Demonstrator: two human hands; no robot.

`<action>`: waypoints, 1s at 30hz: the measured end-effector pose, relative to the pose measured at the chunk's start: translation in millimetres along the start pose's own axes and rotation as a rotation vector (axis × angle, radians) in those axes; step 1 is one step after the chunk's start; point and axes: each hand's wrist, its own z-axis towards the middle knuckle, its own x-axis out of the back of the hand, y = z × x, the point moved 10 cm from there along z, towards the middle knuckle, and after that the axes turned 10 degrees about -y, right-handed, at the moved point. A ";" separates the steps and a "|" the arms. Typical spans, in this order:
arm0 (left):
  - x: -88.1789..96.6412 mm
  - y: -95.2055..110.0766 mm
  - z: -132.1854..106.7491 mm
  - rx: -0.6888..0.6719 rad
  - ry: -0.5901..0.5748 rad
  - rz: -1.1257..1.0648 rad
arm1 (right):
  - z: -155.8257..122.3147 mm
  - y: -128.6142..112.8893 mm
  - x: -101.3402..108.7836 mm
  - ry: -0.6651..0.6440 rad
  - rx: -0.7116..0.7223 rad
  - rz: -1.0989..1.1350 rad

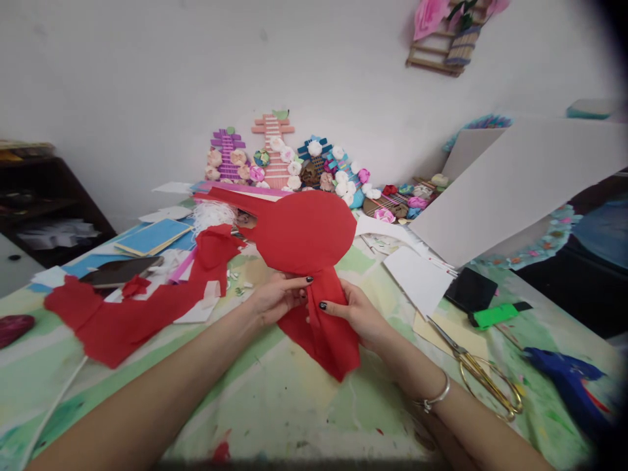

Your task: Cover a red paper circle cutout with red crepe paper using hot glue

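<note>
Both my hands hold a red paper piece above the table: a round red disc on top with gathered red crepe paper hanging below it. My left hand pinches the gathered paper from the left, fingers closed. My right hand grips the same gather from the right, thumb across the front. A silver bracelet sits on my right wrist. A long strip of red crepe paper lies on the table to the left.
Gold scissors, a green marker, a black phone and a blue glue gun lie at the right. White card sheets lean at the back right. Paper flower crafts line the wall. Blue sheets lie at the left.
</note>
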 end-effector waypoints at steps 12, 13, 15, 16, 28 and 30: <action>-8.9 14.5 -4.5 -0.127 0.041 0.131 | -0.3 6.2 -3.1 0.047 0.031 -0.009; -10.6 16.9 -4.6 -0.148 0.031 0.124 | 0.3 7.3 -5.0 0.032 0.028 0.024; -11.8 21.9 -5.5 -0.194 0.027 0.088 | 1.3 10.0 -11.3 -0.022 0.007 0.118; -11.7 22.2 -5.7 -0.195 0.026 0.059 | 1.5 11.6 -15.1 -0.054 -0.015 0.171; -38.1 -17.4 -8.1 0.119 -0.278 -0.165 | -0.6 23.5 -20.5 -0.114 -0.043 0.339; -41.0 -15.0 -7.8 0.089 -0.295 -0.177 | 0.0 26.2 -21.1 -0.113 -0.045 0.312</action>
